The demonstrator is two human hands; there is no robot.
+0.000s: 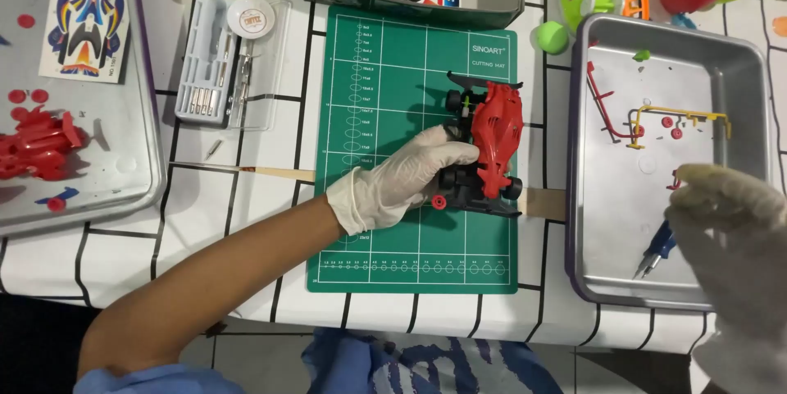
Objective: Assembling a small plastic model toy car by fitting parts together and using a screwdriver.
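Blurred right hand spread open, empty, over metal tray; left hand gripping red model car on green mat; mid-assembly.

red toy race car | black chassis, wheels | upright | on green cutting mat

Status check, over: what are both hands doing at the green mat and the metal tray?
Left hand grips red toy race car on green cutting mat. Right hand hovers over metal tray, above blue-handled tool; nothing visibly held. Nothing blocking.
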